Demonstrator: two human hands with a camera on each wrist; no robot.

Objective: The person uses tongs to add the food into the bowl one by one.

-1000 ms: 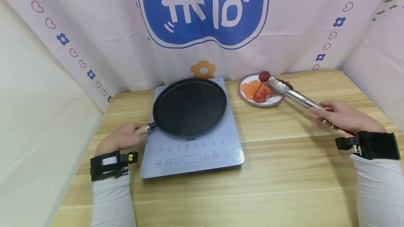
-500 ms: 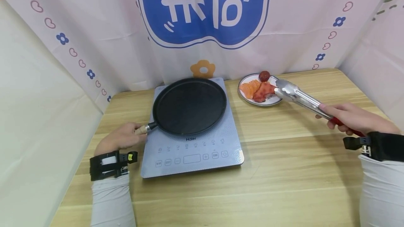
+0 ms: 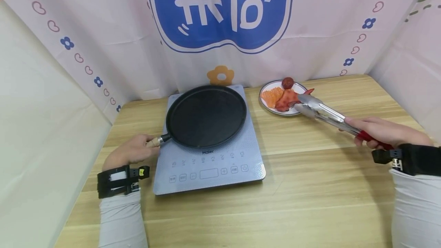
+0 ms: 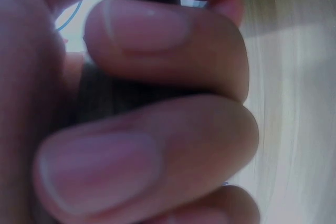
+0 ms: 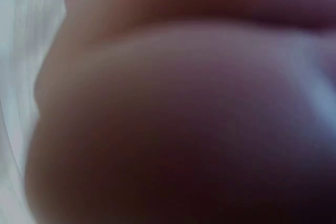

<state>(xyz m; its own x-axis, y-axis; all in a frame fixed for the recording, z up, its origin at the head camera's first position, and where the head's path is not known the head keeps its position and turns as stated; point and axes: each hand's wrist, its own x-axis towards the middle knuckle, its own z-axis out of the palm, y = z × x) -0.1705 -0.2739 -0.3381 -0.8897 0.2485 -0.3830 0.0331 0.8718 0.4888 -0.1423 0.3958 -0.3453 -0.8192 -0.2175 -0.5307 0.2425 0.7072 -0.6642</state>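
Note:
My left hand (image 3: 132, 150) grips the wooden handle (image 3: 154, 142) of a flat black frying pan (image 3: 206, 116) in the head view. Its curled fingers (image 4: 152, 40) fill the left wrist view. My right hand (image 3: 382, 130) holds metal tongs (image 3: 332, 115) with red grips. The tongs' tips overlap the right side of a red, glossy piece of food (image 3: 286, 100) that looks like marinated meat; whether they pinch it I cannot tell. It lies on a small white plate (image 3: 265, 105) with a dark rim. In the right wrist view, blurred skin hides the work.
The pan sits on a grey-blue induction cooker (image 3: 220, 185). An orange salmon-like slice (image 3: 270, 95) and a round dark red item (image 3: 287, 83) share the plate. A printed curtain (image 3: 120, 60) stands behind the wooden table (image 3: 310, 209).
The tongs first drew back right from the plate's right edge, their tips spreading, then moved left over the red food. A red tip now shows beyond them. My left hand and the pan stay still.

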